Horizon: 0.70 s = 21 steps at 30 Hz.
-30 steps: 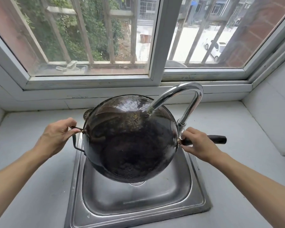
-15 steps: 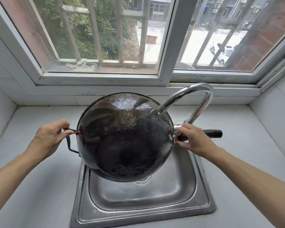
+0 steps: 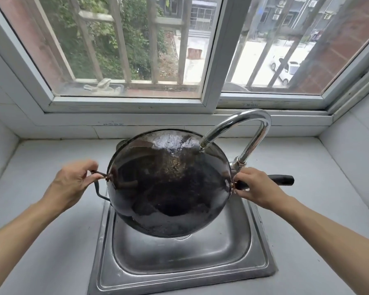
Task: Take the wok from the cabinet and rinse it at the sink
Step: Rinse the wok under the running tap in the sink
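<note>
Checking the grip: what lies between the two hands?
In the head view, only the wok, held tilted over the sink. The left hand holds its loop handle, the right hand its long handle.

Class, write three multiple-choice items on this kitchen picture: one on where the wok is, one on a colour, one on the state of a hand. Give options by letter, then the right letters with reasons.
1. Where is the wok?
A. Flat on the counter
B. Held over the sink, under the tap
C. On the window ledge

2. What colour is the long handle?
A. Black
B. Red
C. White

3. What is the left hand doing?
A. Resting flat on the counter
B. Turning the tap
C. Gripping the wire loop handle

Answers:
1 B: the wok hangs tilted above the basin, with the spout over its far rim.
2 A: the handle past the right hand is black.
3 C: the fingers curl round the loop at the wok's left edge.
</note>
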{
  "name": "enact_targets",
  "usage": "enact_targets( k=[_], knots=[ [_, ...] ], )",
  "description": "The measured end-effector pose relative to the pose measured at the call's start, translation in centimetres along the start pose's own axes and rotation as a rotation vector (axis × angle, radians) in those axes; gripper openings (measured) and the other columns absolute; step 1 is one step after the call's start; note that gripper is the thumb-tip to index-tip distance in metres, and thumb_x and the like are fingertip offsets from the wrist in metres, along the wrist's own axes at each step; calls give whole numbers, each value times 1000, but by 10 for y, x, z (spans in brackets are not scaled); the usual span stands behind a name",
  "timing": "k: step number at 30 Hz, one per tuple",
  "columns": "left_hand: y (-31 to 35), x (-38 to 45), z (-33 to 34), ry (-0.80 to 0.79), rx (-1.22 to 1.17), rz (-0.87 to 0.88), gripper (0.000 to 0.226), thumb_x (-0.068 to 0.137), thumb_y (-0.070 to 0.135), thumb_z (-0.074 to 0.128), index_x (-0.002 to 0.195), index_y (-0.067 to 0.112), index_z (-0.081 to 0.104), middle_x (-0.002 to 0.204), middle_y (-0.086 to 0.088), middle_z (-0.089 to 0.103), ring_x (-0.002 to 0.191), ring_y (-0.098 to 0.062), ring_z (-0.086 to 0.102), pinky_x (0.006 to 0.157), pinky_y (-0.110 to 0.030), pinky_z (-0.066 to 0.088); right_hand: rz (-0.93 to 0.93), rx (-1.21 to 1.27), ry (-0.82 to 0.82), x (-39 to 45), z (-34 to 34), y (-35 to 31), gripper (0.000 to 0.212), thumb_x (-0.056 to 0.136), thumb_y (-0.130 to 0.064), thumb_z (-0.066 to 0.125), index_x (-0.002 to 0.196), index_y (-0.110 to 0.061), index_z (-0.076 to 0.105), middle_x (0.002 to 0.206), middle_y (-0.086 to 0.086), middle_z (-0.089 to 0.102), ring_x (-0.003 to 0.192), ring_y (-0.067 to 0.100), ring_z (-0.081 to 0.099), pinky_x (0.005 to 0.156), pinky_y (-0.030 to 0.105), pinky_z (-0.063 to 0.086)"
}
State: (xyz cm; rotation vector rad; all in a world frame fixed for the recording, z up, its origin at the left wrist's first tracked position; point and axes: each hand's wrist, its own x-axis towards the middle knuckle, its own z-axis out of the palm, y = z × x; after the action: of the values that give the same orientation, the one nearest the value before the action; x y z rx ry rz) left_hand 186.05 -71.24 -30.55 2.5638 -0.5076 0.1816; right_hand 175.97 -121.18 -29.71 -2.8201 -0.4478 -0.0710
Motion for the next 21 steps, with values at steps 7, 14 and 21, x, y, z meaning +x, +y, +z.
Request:
enact_targets(
  k=[7,14,21],
  knots=[
    [6,-16,11,-26,28,40,23,77,15,79,85,19,58,67,14,47,61,-19,45,55,-38,40,-6,-34,-43,-19,1,1,26,62,-7,81,78,-12,61,72,-1,57,67,20,53,58,32,48],
    [-2,-41,9,36,290,395,29,91,42,51,92,13,56,84,-4,61,70,-32,55,61,-43,47,-32,-180,-72,-34,2,0,34,50,-11,82,69,-15,55,65,-1,55,59,22,51,47,32,43],
    [9,-53,-6,172,509,634,27,97,34,49,88,11,59,85,-10,60,70,-33,55,64,-43,39,-81,-267,4,-48,-14,-16,38,46,-9,82,68,-13,52,67,1,51,58,23,47,51,31,37]
  ],
)
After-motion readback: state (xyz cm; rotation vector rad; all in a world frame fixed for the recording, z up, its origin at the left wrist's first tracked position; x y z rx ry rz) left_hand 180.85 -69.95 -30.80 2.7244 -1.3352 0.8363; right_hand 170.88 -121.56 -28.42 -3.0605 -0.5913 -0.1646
